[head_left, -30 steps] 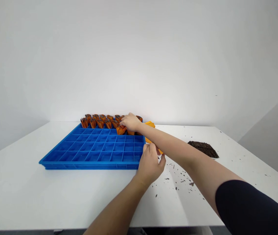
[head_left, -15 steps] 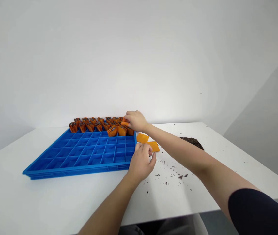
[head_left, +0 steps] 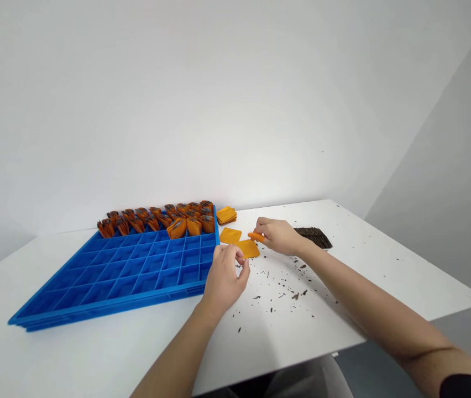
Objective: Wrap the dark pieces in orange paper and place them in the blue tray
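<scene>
Flat on the table lie two orange pouches, a nearer pouch (head_left: 249, 249) and a farther pouch (head_left: 230, 236). My left hand (head_left: 224, 279) is at the nearer pouch's left corner, fingers curled and the thumb apart from the index finger, with nothing visible between them. Over the right side of that pouch is my right hand (head_left: 279, 235), its fingers closed. Something short and orange (head_left: 256, 236) shows at its fingertips; I cannot tell whether it is held or covers them. A stack of dark brown strips (head_left: 313, 237) lies beyond my right wrist.
To the left is a blue compartment tray (head_left: 111, 305), whose back rows hold filled orange pouches (head_left: 176, 228) standing upright. A small pile of orange pouches (head_left: 226, 214) sits by its back right corner. Dark crumbs (head_left: 296, 296) litter the white table (head_left: 277, 337). A wall rises behind.
My right hand has moved from above the tray's back right corner to the nearer pouch, uncovering the pouch pile. The view has shifted; my left hand stays by the nearer pouch.
</scene>
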Motion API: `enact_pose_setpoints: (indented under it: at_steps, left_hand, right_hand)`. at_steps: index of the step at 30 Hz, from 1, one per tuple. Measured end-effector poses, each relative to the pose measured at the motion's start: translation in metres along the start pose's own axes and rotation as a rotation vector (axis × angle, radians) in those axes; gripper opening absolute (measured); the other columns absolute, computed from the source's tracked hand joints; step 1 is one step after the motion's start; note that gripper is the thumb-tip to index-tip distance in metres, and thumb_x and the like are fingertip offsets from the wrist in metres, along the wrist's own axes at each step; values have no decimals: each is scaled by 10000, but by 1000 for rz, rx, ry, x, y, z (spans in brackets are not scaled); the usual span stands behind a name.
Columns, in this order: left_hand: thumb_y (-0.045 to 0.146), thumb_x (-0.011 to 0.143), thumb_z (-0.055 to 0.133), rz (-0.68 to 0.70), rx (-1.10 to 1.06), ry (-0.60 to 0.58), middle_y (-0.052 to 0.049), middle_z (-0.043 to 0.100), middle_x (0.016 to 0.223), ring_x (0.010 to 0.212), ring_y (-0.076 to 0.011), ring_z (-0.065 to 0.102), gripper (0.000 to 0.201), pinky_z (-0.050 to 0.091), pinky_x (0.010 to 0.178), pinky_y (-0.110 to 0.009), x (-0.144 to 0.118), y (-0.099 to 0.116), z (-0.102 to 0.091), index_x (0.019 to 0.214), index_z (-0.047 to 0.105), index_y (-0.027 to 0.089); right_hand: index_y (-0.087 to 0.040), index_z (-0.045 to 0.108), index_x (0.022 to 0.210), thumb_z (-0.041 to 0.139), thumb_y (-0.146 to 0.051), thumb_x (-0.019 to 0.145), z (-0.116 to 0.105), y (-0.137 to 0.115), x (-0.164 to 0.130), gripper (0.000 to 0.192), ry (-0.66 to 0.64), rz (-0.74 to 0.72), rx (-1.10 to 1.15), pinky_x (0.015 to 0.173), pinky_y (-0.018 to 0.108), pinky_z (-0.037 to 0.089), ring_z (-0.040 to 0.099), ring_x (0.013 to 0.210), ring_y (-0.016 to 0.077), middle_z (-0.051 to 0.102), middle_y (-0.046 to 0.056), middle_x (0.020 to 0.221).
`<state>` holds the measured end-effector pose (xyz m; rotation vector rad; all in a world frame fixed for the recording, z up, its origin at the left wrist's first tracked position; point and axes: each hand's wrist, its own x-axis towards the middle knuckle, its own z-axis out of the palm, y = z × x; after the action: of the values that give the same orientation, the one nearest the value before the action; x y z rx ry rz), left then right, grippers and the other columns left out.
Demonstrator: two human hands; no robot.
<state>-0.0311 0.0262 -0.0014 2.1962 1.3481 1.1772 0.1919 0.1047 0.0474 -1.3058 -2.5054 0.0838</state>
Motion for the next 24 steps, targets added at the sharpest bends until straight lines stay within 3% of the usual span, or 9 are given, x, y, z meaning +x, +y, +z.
enact_pose_setpoints:
  at_steps: [4, 8, 14, 20, 24]
  left_hand:
    - [259, 952, 597, -3, 21, 13, -65, 659, 972, 1000, -267, 595, 63, 543, 768, -391, 1, -2, 1, 960, 537, 241]
    - [264, 955, 603, -1, 14, 36, -65, 654, 991, 1030, -270, 587, 98, 554, 772, -390, 1, -2, 2, 987, 512, 246]
    - [306, 960, 613, -15, -43, 79, -63, 641, 1015, 1017, -263, 601, 148, 576, 731, -369, 0, 2, 1, 1041, 500, 257]
    - [326, 955, 629, -39, -52, 154, -65, 612, 1034, 941, -231, 598, 191, 575, 672, -328, 0, 6, -2, 1087, 516, 246]
    - [323, 949, 633, -11, -41, 224, -74, 610, 1010, 1005, -252, 584, 157, 571, 680, -329, 3, 6, -7, 1052, 548, 242]
  right_hand:
    - [-207, 783, 1075, 665, -616, 961, 17, -1, -11, 441, -67, -49, -112, 742, 297, 430, 631, 958, 225, 672, 111, 1133]
    - [-164, 785, 987, 649, -702, 926, 34, -9, -7, 558, -92, -43, -229, 805, 345, 442, 613, 972, 260, 664, 152, 1123]
    - [-204, 801, 974, 626, -428, 1019, 42, -6, -3, 288, -94, -52, -266, 757, 331, 388, 607, 980, 238, 711, 103, 1037]
    - [-220, 777, 964, 685, -360, 989, 31, 0, -11, 170, 15, 1, -93, 647, 273, 327, 630, 942, 194, 719, 65, 1068]
    - [-215, 780, 1026, 670, -352, 1015, 20, 9, -15, 177, 124, -26, 138, 704, 250, 397, 641, 884, 156, 712, 53, 1068]
